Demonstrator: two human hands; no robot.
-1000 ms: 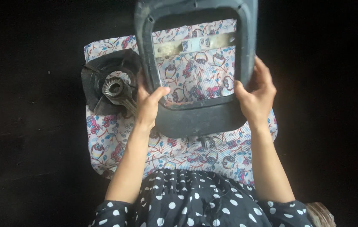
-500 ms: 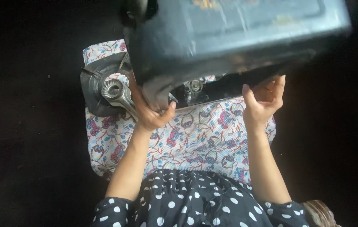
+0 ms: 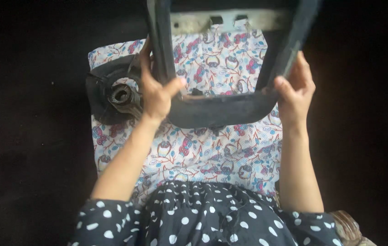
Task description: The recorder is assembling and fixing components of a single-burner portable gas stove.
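In the upper centre of the frame, a dark grey open frame (image 3: 221, 107) is held up over a patterned cloth (image 3: 203, 155); the left hand (image 3: 155, 91) curls its fingers round the frame's left bar, thumb pressed on the lower corner; the right hand (image 3: 294, 91) clasps the right bar, fingers together. A round black part (image 3: 112, 93) lies on the cloth at left, just beside the left hand.

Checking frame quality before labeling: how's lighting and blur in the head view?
Head view: surroundings nearly black, detail lost; patterned cloth well lit and sharp; dark frame soft near the top edge, cropped; left hand and right hand clear, no glare.
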